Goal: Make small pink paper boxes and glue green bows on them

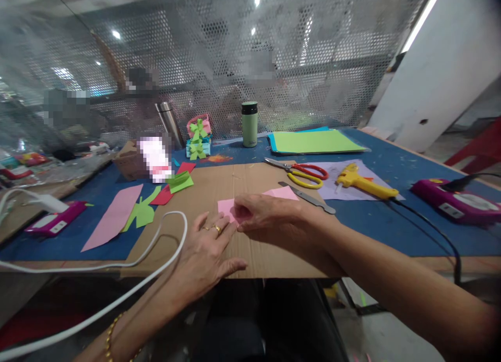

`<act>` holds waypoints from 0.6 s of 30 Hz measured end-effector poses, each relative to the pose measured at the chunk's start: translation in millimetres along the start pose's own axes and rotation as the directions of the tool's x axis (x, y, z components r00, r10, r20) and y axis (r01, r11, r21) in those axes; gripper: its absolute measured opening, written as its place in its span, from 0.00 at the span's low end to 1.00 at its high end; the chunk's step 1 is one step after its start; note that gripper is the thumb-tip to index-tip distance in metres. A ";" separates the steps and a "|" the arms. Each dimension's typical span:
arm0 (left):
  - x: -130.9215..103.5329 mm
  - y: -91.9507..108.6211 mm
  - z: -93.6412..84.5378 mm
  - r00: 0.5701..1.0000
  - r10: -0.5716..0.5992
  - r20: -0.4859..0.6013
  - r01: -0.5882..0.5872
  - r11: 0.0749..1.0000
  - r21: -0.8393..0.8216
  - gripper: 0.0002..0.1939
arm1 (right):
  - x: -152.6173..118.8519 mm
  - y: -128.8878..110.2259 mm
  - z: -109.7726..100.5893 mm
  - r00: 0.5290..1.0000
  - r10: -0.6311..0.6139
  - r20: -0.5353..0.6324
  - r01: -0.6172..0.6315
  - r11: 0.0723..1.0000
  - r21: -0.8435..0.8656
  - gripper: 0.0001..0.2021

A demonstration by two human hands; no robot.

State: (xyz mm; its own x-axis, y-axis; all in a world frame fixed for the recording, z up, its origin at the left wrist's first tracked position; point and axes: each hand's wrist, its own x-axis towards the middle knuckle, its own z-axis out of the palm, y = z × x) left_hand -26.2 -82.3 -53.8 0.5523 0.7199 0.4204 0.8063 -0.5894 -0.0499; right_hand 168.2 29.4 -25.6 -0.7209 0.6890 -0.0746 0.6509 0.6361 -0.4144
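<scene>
A pink paper strip (225, 206) lies on the brown cardboard (250, 182) in front of me. My left hand (211, 244), with a gold ring, rests on its left part with fingers spread and thumb apart. Over the strip, my right hand (260, 213) is closed, fingertips pressed together at the paper beside my left fingertips. Whatever is between those fingertips is too small to make out. The strip's right part (284, 193) shows beyond my right hand. A grey metal blade (313, 199) lies just behind my right wrist.
Scissors (301, 174) and a yellow glue gun (362, 183) lie at the right, near a purple power strip (457, 201). A green cup (249, 124) stands at the back. Pink paper (113, 215) lies left; a white cable (172, 252) crosses by my left arm.
</scene>
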 end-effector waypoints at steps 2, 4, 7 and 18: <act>0.3 0.3 -0.3 1.000 0.001 -0.004 -0.001 1.000 0.007 0.36 | -2.2 3.2 -0.8 0.999 -0.033 -0.007 0.033 0.998 0.044 0.16; 1.0 0.6 -1.6 1.000 0.001 0.003 -0.001 1.000 0.007 0.36 | -4.0 7.4 -2.4 0.994 -0.113 0.013 0.110 0.983 0.148 0.14; 2.5 0.4 -4.4 1.000 0.008 0.024 -0.008 1.000 0.004 0.36 | -3.8 10.9 -4.5 0.984 -0.175 0.025 0.164 0.957 0.239 0.13; -0.6 -1.7 -4.9 0.997 0.076 -0.002 -0.076 0.997 0.026 0.28 | 0.7 1.7 -9.4 0.996 -0.083 0.008 0.082 0.988 0.133 0.10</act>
State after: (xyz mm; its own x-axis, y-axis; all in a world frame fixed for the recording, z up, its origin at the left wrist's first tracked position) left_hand -29.0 -83.4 -49.5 0.6113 0.6728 0.4168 0.7675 -0.6324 -0.1048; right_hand 171.1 34.3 -17.8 -0.7744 0.6310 -0.0468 0.5525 0.6382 -0.5361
